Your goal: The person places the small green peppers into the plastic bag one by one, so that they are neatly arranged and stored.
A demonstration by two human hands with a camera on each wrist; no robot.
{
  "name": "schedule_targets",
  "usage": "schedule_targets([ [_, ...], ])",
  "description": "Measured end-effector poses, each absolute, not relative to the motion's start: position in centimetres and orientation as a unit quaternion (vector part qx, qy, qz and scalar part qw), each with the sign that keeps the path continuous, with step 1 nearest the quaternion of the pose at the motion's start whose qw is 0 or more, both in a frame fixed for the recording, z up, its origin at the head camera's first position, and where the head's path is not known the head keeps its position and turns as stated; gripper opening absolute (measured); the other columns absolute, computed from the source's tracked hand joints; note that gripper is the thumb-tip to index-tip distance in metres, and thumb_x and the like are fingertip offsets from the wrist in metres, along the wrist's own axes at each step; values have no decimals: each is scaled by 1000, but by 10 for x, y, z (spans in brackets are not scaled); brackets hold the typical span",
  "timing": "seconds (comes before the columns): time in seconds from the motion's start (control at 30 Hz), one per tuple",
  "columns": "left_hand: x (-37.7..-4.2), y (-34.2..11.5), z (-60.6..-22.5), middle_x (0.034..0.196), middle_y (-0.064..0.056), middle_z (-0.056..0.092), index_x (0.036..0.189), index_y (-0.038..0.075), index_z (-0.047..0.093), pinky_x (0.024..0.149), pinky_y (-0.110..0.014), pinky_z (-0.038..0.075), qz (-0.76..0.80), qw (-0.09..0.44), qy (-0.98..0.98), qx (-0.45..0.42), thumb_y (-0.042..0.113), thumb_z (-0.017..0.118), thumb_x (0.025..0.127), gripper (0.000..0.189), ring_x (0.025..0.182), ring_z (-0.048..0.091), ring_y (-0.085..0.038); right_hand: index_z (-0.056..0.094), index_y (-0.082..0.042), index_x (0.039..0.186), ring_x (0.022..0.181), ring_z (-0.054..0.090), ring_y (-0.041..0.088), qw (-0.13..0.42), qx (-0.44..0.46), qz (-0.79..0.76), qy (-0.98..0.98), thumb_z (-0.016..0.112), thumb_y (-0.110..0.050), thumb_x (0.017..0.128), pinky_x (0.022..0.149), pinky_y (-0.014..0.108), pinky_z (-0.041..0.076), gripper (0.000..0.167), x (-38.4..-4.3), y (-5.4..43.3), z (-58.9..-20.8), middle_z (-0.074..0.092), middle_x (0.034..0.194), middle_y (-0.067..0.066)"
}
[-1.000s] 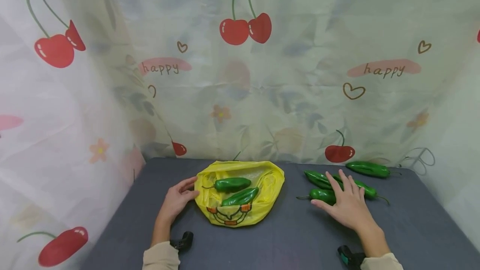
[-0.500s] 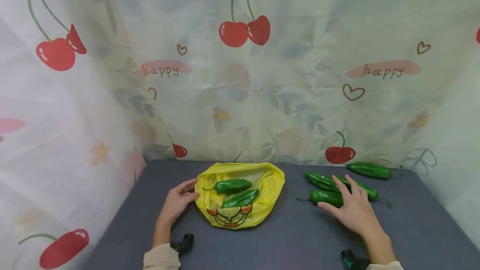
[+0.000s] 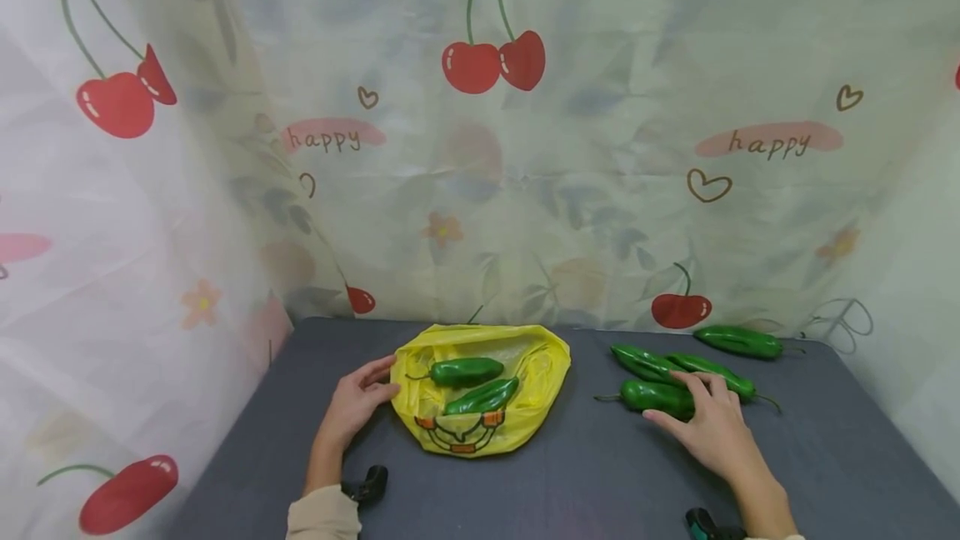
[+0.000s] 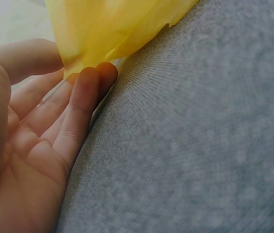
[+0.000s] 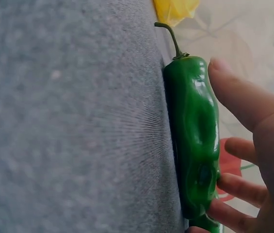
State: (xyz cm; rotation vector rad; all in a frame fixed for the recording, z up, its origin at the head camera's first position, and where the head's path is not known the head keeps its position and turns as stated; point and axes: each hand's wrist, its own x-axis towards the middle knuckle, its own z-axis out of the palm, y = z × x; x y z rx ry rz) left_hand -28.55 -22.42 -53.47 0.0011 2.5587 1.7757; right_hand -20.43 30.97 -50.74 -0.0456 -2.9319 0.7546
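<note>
Your right hand [image 5: 272, 138] is spread beside a green pepper [image 5: 193, 136], thumb next to the stem end, fingertips by the other end (how firmly they touch, you can't tell here). The pepper lies on gray cloth [image 5: 69, 121], its curved stem [image 5: 171, 36] near some yellow plastic [image 5: 175, 9]. Behind hangs a pale backdrop [image 5: 241, 34] with a red print [image 5: 230, 160].
</note>
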Motion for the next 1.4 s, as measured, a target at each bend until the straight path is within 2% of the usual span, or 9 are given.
schedule_targets([
  [0.27, -285, -223, -536, 148, -12, 59, 145, 20, 58, 107, -44, 51, 576, 12, 817, -3, 26, 77, 92, 57, 133, 61, -30, 51, -5, 144, 122, 36, 56, 60, -16, 242, -968, 69, -71, 83, 90, 71, 37, 92, -204, 309, -511, 39, 139, 32],
  [0.43, -285, -222, -535, 148, -12, 59, 146, 19, 58, 107, -44, 51, 573, 10, 820, -3, 27, 77, 92, 57, 132, 61, -30, 55, -5, 140, 115, 42, 51, 68, -4, 235, -970, 79, -55, 83, 90, 65, 39, 79, -204, 309, -512, 45, 133, 31],
  [0.57, -284, -222, -535, 148, -13, 59, 146, 19, 58, 107, -44, 51, 572, 11, 820, -4, 27, 77, 92, 58, 132, 61, -30, 58, -6, 138, 115, 45, 52, 55, -5, 235, -970, 80, -45, 85, 87, 64, 40, 69, -204, 310, -511, 48, 131, 32],
  [0.8, -285, -222, -535, 146, -13, 61, 145, 21, 58, 105, -44, 52, 575, 12, 818, -6, 27, 78, 91, 58, 126, 65, -28, 60, -7, 135, 119, 47, 55, 47, 1, 229, -972, 80, -44, 86, 84, 66, 41, 65, -207, 313, -512, 54, 133, 29],
  [1.0, -285, -223, -535, 147, -13, 60, 145, 21, 59, 106, -44, 52, 578, 14, 816, -5, 26, 78, 91, 58, 128, 64, -28, 60, -6, 136, 118, 50, 54, 46, 7, 230, -972, 79, -44, 86, 83, 67, 41, 66, -208, 315, -510, 55, 133, 29],
  [1.4, -284, -223, -534, 147, -12, 60, 146, 20, 58, 106, -44, 52, 581, 16, 814, -2, 27, 77, 91, 58, 131, 62, -29, 56, 2, 140, 126, 48, 54, 29, 26, 258, -965, 78, -33, 89, 98, 68, 42, 65, -210, 317, -503, 56, 137, 30],
])
